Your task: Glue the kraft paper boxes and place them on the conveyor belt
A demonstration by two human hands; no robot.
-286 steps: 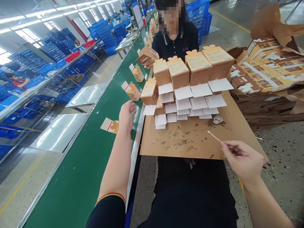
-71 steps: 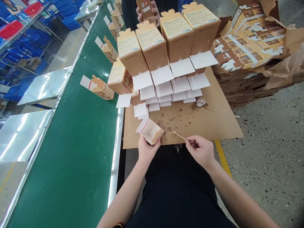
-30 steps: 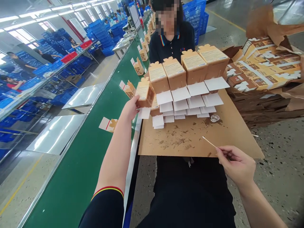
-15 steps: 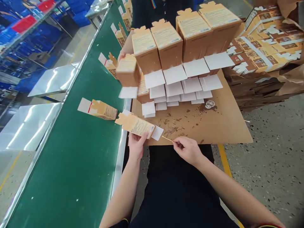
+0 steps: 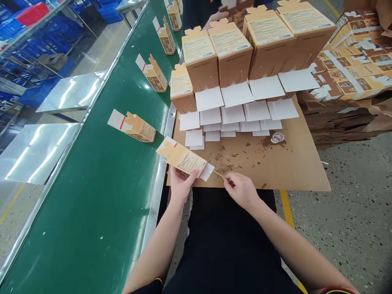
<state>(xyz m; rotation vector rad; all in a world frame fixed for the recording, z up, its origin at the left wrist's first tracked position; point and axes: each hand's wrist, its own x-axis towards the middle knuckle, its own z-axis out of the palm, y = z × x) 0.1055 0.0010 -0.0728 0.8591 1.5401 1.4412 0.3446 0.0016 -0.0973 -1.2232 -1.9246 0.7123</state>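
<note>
My left hand (image 5: pixel 183 182) grips a tan printed carton (image 5: pixel 185 160), its tabbed end pointing up-left over the belt edge and a white flap (image 5: pixel 207 172) sticking out at the right end. Between the thumb and fingers of my right hand (image 5: pixel 241 188) is pinched a thin cotton swab (image 5: pixel 218 174), whose far tip reaches the white flap; whether it touches cannot be made out. Both hands are above the near edge of a brown cardboard sheet (image 5: pixel 294 163). A small clear cup (image 5: pixel 277 138) stands on the sheet among dark wet spots.
Stacked cartons (image 5: pixel 232 57) with white flaps rise at the sheet's back. Several open cartons (image 5: pixel 139 127) stand along the green conveyor belt (image 5: pixel 101 196) at left. A co-worker's hand (image 5: pixel 217 17) shows behind the stack. Bundled flat cartons (image 5: pixel 346 73) lie at right.
The swab tip has moved from beside the white flap up to it. The co-worker's hand has left the carton at the stack's left end, which now rests in the stack. The view has shifted slightly.
</note>
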